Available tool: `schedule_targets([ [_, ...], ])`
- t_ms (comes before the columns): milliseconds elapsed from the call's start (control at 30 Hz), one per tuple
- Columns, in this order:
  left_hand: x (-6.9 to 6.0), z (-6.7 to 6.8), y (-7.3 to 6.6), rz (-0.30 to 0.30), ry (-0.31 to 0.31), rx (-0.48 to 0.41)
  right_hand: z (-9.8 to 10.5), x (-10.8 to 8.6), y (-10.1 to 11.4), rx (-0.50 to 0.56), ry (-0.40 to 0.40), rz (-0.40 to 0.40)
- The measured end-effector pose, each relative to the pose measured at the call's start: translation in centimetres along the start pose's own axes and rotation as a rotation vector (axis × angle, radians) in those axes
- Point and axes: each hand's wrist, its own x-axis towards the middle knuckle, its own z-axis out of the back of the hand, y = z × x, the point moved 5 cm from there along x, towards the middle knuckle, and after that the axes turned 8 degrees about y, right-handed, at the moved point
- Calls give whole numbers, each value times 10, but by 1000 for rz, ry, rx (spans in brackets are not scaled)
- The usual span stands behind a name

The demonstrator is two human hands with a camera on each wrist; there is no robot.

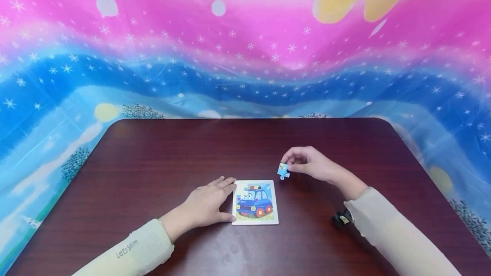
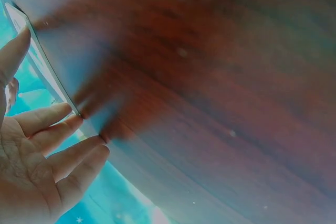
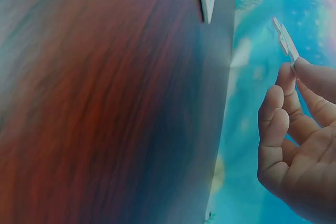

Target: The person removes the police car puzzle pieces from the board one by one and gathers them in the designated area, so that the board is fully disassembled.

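Pale-blue, the one loose puzzle piece (image 1: 283, 171) I see sits pinched in the right hand (image 1: 310, 165) above the tabletop (image 1: 172, 148), near the single framed puzzle (image 1: 254, 202). Spread, the left hand (image 1: 203, 203) touches the puzzle's left edge; I judge this a fitting step, calling for aligning and lowering the piece.
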Motion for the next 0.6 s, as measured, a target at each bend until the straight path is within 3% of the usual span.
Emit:
schedule_targets([
  [367, 2, 0, 1, 1, -2, -15, 3, -11, -19, -20, 74, -49],
  [600, 3, 1, 0, -24, -32, -6, -2, -12, -27, -44, 147, -19],
])
